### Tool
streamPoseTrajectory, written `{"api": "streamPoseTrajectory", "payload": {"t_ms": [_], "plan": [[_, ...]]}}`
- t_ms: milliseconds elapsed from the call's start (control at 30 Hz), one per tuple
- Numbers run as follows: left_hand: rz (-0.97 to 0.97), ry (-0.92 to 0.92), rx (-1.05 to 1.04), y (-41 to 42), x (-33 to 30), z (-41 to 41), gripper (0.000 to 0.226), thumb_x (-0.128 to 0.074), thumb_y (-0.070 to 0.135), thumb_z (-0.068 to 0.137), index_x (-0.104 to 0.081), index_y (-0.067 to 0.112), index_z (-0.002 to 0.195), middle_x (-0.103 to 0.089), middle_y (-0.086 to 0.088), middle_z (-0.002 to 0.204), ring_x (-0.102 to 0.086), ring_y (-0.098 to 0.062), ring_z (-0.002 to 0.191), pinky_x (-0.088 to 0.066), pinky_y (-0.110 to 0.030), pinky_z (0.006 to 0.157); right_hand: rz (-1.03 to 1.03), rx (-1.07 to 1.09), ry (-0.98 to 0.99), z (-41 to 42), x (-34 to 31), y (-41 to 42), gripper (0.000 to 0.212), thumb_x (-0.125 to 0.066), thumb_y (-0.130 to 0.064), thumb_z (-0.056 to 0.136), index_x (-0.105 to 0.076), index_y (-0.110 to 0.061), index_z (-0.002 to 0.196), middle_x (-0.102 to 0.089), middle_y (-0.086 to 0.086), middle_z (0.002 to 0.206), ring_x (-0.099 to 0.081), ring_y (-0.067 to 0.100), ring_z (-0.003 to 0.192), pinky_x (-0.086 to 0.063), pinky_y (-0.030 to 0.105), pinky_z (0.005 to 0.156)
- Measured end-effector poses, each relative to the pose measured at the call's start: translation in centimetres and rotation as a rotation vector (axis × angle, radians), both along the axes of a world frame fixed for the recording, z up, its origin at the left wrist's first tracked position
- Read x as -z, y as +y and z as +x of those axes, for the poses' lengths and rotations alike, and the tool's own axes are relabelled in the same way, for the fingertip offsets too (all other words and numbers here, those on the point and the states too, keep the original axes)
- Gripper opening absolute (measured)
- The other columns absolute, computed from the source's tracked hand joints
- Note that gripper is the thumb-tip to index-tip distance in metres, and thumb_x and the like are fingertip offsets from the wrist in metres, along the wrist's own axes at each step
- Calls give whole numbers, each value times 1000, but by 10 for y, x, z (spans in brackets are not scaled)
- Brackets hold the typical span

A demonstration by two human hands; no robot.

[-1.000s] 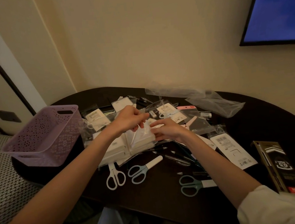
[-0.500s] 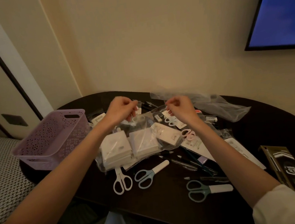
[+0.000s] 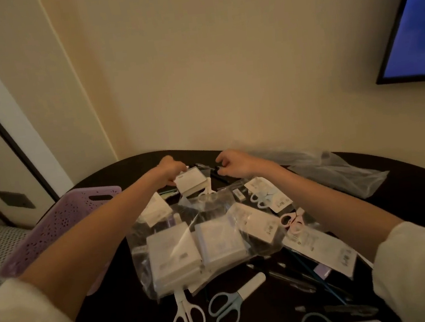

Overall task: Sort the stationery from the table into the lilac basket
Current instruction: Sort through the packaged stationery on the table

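Head view: we see a clear plastic bag (image 3: pixel 189 243) of white boxed stationery packs lying mid-table, crinkled, glare on top. Around it are loose white scissors (image 3: pixel 187 320), blue-handled scissors (image 3: pixel 228 310), carded pink scissors (image 3: pixel 291 222), pens (image 3: pixel 293 278) and labelled sleeves. Left hand (image 3: pixel 171 169) is curled, fingers pinching the top edge of a small white carded pack (image 3: pixel 190 184) at the far side of the pile. Right hand (image 3: pixel 235 163) is curled too, pinching something small and dark; we cannot tell what. Lilac basket (image 3: pixel 62 225), perforated with a cut-out handle, sits at the table's left edge, partly behind the left forearm. Table (image 3: pixel 409 204) is dark and rounded, pushed against a cream wall; an empty clear bag (image 3: pixel 339 170) lies far right, and a blue screen (image 3: pixel 414 32) hangs on the wall at upper right. Bare tabletop shows at far right and near the front edge.
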State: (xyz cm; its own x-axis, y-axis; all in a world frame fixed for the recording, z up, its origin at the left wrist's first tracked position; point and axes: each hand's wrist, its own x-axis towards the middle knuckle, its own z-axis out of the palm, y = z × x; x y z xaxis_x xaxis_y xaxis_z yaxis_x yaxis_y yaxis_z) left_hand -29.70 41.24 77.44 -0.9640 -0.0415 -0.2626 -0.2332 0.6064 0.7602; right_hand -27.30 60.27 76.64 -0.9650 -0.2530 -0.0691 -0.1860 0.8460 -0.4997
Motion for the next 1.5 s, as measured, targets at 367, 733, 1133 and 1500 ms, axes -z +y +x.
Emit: {"api": "streamPoseTrajectory", "payload": {"t_ms": [367,733,1133,1500], "plan": [[135,-191,-130,-15,46,-42,55,-54,2,94,-29,4,144,-42,-23,141,-47,-35,127,-45,-44,101,380,-217,-169,-67,34,-37,55,-50,-21,98,-31,-12,149,-35,9,151,-38,27,135,-34,36,108],[369,-329,-348,-21,49,-53,32,-66,11,86,-46,6,110,-55,-9,112,-52,-20,94,-39,-32,79,264,-121,-168,-66,50,-51,45,-39,0,96,-43,-1,140,-40,16,148,-40,29,134,-33,32,106],[452,-257,-175,-1,34,-42,10,-60,12,85,-58,4,91,-61,-11,86,-59,-17,75,-49,-23,60,105,-122,-125,-48,42,-27,34,-47,-6,94,-61,-2,125,-61,16,115,-56,25,95,-44,30,77],[434,-212,-48,41,-28,34,16,-60,25,77,-61,9,81,-65,-6,80,-46,-10,51,-29,-18,45,149,-20,409,36,9,5,29,-65,-32,88,-64,-6,100,-52,11,97,-46,21,92,-43,34,76]]}}
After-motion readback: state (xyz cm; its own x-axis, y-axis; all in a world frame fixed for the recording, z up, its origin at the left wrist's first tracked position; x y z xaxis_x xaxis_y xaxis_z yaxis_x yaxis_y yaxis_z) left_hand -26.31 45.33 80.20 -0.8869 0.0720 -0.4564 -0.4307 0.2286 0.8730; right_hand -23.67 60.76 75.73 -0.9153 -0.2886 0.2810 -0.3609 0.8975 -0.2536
